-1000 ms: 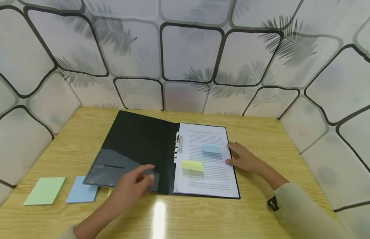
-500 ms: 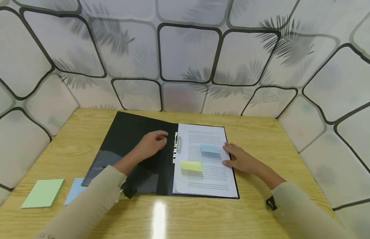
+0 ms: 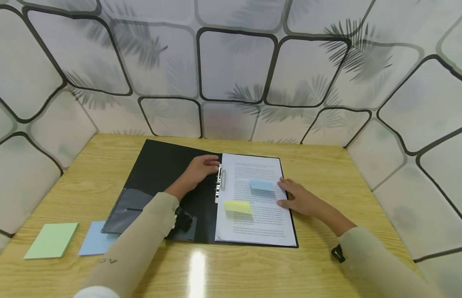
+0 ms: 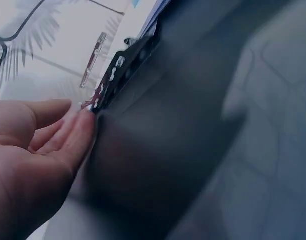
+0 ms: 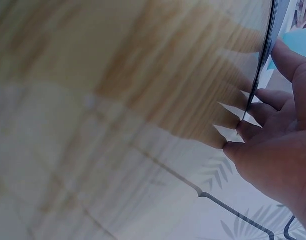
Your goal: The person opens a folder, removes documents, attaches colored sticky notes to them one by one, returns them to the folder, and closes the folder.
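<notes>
An open black binder (image 3: 164, 163) lies on the wooden table in the head view. Its right side bears a stack of printed paper (image 3: 255, 231), beside a metal clip (image 3: 218, 182) along the spine. A blue sticky note (image 3: 261, 185) and a yellow sticky note (image 3: 238, 206) stick to the top sheet. My left hand (image 3: 199, 169) is over the left cover, fingertips at the clip's far end; the left wrist view shows fingers slightly bent there, thumb apart. Along the binder's right edge rests my right hand (image 3: 299, 198), its thumb on the paper's margin and fingers spread.
A green sticky-note pad (image 3: 51, 240) and a blue sticky-note pad (image 3: 95, 239) lie at the table's left; the blue one is partly under the binder's corner. A clear pocket (image 3: 128, 211) covers the lower left cover. Patterned walls (image 3: 236, 66) enclose the table's back and sides.
My left hand has moved from the binder's lower pocket up and rightward across the black cover to the clip's far end. The right hand stays at the binder's right edge.
</notes>
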Available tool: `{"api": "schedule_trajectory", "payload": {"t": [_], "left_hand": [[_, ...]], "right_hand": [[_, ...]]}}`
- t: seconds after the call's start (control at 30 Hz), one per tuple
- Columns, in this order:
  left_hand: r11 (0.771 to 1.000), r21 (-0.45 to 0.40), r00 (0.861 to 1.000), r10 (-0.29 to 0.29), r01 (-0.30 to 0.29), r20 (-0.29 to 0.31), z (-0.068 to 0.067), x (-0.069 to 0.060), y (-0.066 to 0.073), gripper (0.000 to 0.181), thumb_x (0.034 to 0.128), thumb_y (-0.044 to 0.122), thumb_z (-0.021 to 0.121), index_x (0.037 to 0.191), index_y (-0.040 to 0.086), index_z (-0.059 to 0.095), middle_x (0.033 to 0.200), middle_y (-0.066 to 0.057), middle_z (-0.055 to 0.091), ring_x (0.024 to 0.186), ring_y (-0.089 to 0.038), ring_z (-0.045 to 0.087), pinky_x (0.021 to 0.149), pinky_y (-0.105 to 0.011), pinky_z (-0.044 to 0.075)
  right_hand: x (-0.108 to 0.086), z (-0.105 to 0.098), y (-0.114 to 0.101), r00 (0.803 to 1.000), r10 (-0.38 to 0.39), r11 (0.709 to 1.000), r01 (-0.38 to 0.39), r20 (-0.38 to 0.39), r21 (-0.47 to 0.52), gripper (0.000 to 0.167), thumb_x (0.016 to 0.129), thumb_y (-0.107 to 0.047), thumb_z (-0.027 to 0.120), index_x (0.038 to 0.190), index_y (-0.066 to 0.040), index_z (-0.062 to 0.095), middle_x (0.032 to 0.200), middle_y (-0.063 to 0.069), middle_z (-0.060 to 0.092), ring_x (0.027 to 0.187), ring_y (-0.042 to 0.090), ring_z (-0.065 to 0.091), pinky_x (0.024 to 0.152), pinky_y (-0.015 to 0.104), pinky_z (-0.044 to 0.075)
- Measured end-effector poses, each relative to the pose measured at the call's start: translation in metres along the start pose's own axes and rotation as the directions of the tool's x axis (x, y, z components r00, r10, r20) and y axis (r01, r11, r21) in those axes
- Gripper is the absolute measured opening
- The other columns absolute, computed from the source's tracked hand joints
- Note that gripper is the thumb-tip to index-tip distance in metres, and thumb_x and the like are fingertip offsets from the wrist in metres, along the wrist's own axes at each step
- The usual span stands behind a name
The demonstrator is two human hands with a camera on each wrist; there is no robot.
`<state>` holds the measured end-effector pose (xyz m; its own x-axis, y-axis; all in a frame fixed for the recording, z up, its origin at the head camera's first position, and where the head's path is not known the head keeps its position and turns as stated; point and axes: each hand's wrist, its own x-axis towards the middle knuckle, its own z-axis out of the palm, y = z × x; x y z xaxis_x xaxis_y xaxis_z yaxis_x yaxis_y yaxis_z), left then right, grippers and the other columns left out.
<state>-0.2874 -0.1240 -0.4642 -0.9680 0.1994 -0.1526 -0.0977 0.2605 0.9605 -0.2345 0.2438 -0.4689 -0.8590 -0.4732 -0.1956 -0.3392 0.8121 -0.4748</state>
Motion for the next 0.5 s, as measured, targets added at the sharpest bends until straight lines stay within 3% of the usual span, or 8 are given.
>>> {"api": "schedule_trajectory", "payload": {"t": [0.1, 0.17, 0.4, 0.5], "left_hand": [[0.992, -0.127, 1.0, 0.01, -0.012, -0.012, 0.002, 0.0, -0.002, 0.045, 0.0992, 0.004, 0.062, 0.144, 0.004, 0.054, 0.135, -0.016, 0.062, 0.125, -0.029, 0.06, 0.108, -0.041, 0.048], [0.985, -0.169, 0.999, 0.029, -0.032, -0.018, 0.002, -0.004, -0.003, 0.041, 0.0998, 0.004, 0.061, 0.141, 0.002, 0.056, 0.133, -0.018, 0.062, 0.121, -0.029, 0.062, 0.105, -0.039, 0.05], [0.986, -0.157, 0.998, 0.063, -0.061, 0.007, 0.004, -0.029, -0.003, 0.033, 0.1004, 0.017, 0.064, 0.129, 0.0, 0.065, 0.125, -0.016, 0.067, 0.109, -0.022, 0.066, 0.102, -0.037, 0.052], [0.991, -0.112, 0.997, 0.076, -0.072, 0.028, 0.006, -0.038, -0.006, 0.034, 0.0989, 0.019, 0.067, 0.128, 0.001, 0.066, 0.124, -0.013, 0.068, 0.106, -0.018, 0.065, 0.098, -0.035, 0.053]], "right_hand": [[0.0, 0.0, 0.0, 1.0, 0.001, 1.0, -0.001, 0.001, 0.002, 0.08, 0.099, -0.038, 0.064, 0.158, 0.0, 0.026, 0.167, 0.02, 0.017, 0.152, 0.048, 0.009, 0.12, 0.066, 0.014], [0.0, 0.001, 0.0, 1.0, -0.004, 1.0, 0.004, 0.006, 0.002, 0.08, 0.1, -0.039, 0.063, 0.158, 0.0, 0.025, 0.167, 0.02, 0.017, 0.152, 0.048, 0.009, 0.12, 0.066, 0.013], [-0.001, 0.0, -0.001, 1.0, -0.002, 1.0, 0.002, 0.009, 0.009, 0.081, 0.1, -0.04, 0.062, 0.159, 0.0, 0.024, 0.167, 0.02, 0.015, 0.152, 0.048, 0.008, 0.119, 0.067, 0.013], [-0.001, 0.0, -0.001, 1.0, 0.0, 1.0, -0.001, 0.007, 0.008, 0.08, 0.1, -0.039, 0.063, 0.159, 0.0, 0.024, 0.167, 0.02, 0.015, 0.152, 0.048, 0.008, 0.119, 0.067, 0.013]]}}
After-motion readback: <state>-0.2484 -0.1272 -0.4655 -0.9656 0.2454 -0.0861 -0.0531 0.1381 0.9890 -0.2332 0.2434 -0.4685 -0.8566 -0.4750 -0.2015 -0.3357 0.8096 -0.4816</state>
